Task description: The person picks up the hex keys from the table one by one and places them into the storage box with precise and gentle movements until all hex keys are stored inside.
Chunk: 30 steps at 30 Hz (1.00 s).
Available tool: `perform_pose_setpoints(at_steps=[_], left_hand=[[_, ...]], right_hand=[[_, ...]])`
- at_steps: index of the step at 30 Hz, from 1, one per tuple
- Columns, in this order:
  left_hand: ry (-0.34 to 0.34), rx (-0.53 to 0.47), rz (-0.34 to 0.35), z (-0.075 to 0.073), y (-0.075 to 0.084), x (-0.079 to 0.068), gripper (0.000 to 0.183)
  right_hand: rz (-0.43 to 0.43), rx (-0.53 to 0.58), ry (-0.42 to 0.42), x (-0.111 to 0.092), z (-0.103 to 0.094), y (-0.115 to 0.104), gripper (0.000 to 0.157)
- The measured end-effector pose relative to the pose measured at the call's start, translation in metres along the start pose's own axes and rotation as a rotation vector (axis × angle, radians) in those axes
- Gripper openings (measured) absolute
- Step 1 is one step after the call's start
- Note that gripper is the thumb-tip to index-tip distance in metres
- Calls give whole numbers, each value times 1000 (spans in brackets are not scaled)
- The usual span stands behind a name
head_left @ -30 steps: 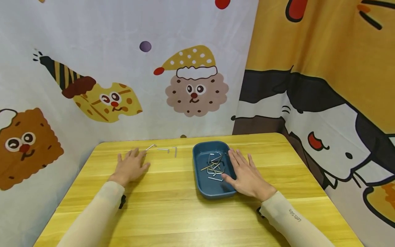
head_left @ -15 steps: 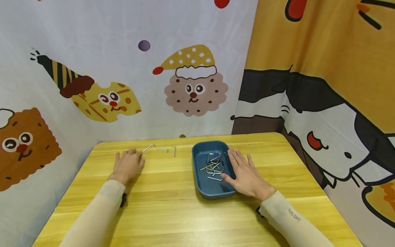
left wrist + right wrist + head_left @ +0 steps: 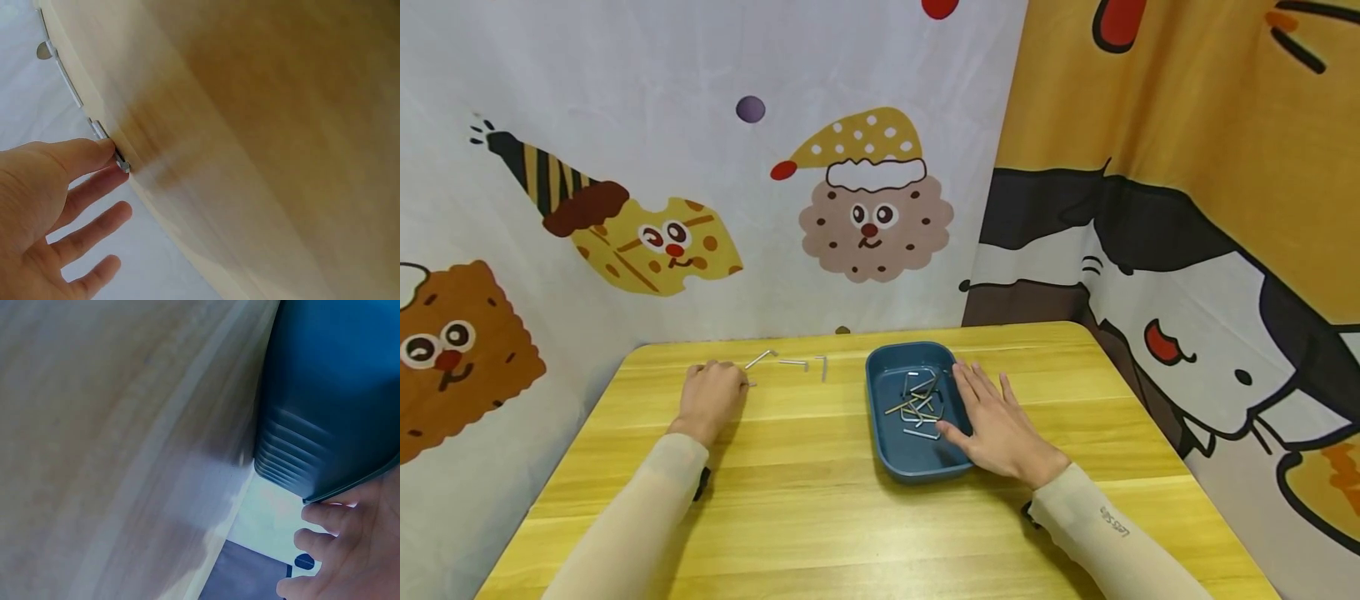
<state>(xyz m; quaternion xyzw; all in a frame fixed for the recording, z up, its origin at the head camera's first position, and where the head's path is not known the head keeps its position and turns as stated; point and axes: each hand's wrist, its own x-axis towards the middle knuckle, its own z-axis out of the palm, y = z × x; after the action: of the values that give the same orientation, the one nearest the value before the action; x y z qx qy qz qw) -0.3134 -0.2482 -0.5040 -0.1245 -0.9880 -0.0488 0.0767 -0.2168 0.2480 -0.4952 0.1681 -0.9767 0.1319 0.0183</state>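
Note:
In the head view, my left hand (image 3: 709, 402) is low at the table's far left, and its thumb and index finger pinch an L-shaped hex key (image 3: 124, 165), seen best in the left wrist view. The other fingers stay spread apart. My right hand (image 3: 1002, 429) rests on the right rim of a dark blue tray (image 3: 898, 468), fingers extended and thumb reaching over the edge. Inside the tray lies a jumble of several hex keys (image 3: 922, 433), silver and brassy ones. The right wrist view shows the tray's ribbed outer wall beside the fingers.
Three more hex keys lie apart near the table's back edge: a slanted hex key (image 3: 760, 359), a level hex key (image 3: 793, 363) and an upright-lying hex key (image 3: 824, 369). Behind the wooden table (image 3: 820, 517) hangs a printed curtain (image 3: 692, 83).
My left hand has closed from spread fingers into a pinch on the hex key beside it, drawing slightly back leftward. The right hand and the tray have stayed in place.

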Motion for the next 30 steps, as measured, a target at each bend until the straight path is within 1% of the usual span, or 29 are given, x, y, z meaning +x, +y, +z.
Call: perform_pose_setpoints(at_steps=[4, 8, 13, 17, 21, 24, 26, 30], left_hand=[[8, 30, 27, 0, 0, 2, 14], [0, 93, 62, 2, 1, 3, 8], [-9, 150, 82, 3, 3, 2, 15], [10, 165, 95, 2, 5, 2, 16], [47, 163, 123, -3, 9, 0, 13], [87, 146, 150, -6, 14, -1, 15], [121, 136, 169, -8, 18, -2, 17], [213, 125, 221, -10, 26, -1, 16]], right_hand=[[2, 4, 2, 1, 0, 0, 104], [0, 0, 2, 1, 0, 0, 104], [-5, -9, 0, 1, 1, 1, 104], [-2, -1, 5, 1, 0, 0, 103], [2, 8, 5, 1, -1, -1, 103], [3, 11, 1, 1, -2, -1, 104], [3, 12, -1, 1, -2, -2, 104], [3, 6, -2, 1, -2, -2, 103]])
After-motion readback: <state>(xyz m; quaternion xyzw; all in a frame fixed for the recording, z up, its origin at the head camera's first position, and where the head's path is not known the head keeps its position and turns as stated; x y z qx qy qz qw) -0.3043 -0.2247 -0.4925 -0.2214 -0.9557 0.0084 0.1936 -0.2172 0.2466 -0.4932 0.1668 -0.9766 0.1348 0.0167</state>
